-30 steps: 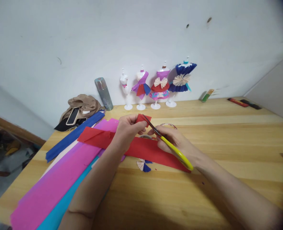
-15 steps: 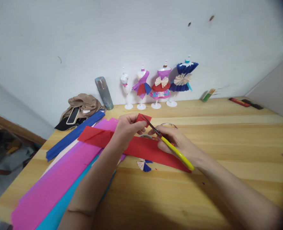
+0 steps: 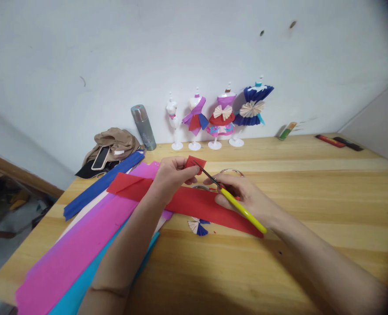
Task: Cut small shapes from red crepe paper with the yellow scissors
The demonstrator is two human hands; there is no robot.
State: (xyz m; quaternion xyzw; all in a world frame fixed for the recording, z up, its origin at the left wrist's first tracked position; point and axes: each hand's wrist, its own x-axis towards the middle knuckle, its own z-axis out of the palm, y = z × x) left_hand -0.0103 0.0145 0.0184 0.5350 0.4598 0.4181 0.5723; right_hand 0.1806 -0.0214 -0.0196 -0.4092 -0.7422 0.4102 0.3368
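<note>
My left hand (image 3: 171,175) pinches a small folded piece of red crepe paper (image 3: 194,164) above the wooden table (image 3: 312,192). My right hand (image 3: 243,197) grips yellow-handled scissors (image 3: 236,204), whose dark blades reach the edge of the red piece. Under both hands lies a long red paper strip (image 3: 194,203). A small cream and blue paper fan bow (image 3: 197,226) lies just in front of that strip.
Long pink (image 3: 82,245), blue (image 3: 98,188) and teal (image 3: 82,284) paper sheets lie at the left. Several small mannequins in paper dresses (image 3: 222,116) stand along the wall beside a grey bottle (image 3: 143,127). A phone on beige cloth (image 3: 110,146), a tape roll (image 3: 231,171) and a glue stick (image 3: 286,130) are about.
Almost nothing has changed. The scissor blades have shifted slightly along the small red piece, and both hands stay in the same place.
</note>
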